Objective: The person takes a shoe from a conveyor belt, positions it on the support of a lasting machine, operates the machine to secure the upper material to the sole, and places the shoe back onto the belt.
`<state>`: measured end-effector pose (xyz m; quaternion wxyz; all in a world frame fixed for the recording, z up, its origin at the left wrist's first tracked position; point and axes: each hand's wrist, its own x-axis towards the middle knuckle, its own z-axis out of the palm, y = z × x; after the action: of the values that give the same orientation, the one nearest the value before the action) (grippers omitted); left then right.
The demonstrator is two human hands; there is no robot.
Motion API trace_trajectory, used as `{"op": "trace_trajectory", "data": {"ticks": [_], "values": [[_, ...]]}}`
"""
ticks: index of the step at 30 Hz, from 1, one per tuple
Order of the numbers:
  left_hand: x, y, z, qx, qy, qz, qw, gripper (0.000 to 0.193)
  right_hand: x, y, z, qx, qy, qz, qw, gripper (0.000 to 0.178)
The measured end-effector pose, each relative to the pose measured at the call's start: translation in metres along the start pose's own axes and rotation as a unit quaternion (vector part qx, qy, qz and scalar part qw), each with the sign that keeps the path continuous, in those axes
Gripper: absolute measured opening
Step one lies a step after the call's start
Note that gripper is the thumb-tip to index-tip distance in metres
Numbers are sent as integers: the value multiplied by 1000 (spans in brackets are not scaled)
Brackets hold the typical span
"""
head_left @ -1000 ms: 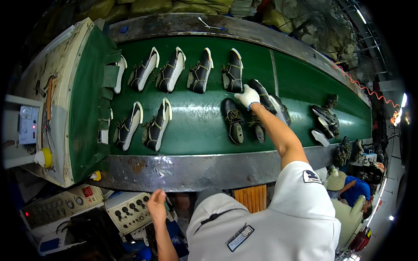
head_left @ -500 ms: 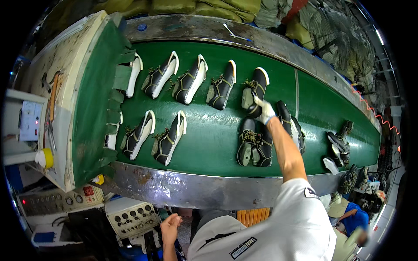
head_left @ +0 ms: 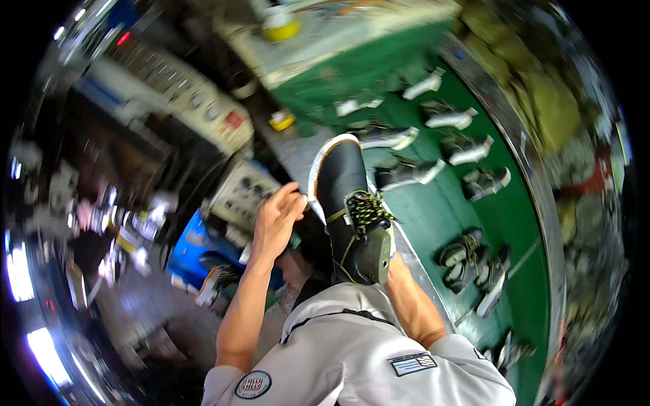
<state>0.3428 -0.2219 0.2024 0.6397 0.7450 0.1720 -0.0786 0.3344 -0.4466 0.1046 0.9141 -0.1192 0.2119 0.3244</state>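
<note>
A black shoe upper on a last (head_left: 342,196), with a white-and-orange edge round its toe and yellow-black laces, is held up before my body, toe pointing away. My right hand (head_left: 393,250), in a white glove, grips it from behind at the heel end; the shoe hides most of its fingers. Bare and loosely bent, the fingers of my left hand (head_left: 276,220) are beside the toe edge, seemingly with nothing in them. Whether they touch the shoe I cannot tell.
To the right runs a green conveyor belt (head_left: 433,223) with several more shoes and a metal rim. A control box (head_left: 244,193) with knobs stands beyond my left hand. A blue bin (head_left: 193,247) holds another shoe at the left. Sacks (head_left: 521,101) line the belt's far side.
My view has swung left. The right hand has lifted a shoe off the belt and brought it before my body. My left hand has come up beside its toe.
</note>
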Motion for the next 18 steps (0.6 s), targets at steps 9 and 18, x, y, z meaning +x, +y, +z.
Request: {"op": "trace_trajectory", "data": {"ticks": [9,18], "values": [[-127,-96,-172,-76,338,18,938,54,84,204,93,-261,-62,171,948,35],[-148,-117,-289,-26,470,21,882,45,165,352,150,-389,-171,176,888,54]]}}
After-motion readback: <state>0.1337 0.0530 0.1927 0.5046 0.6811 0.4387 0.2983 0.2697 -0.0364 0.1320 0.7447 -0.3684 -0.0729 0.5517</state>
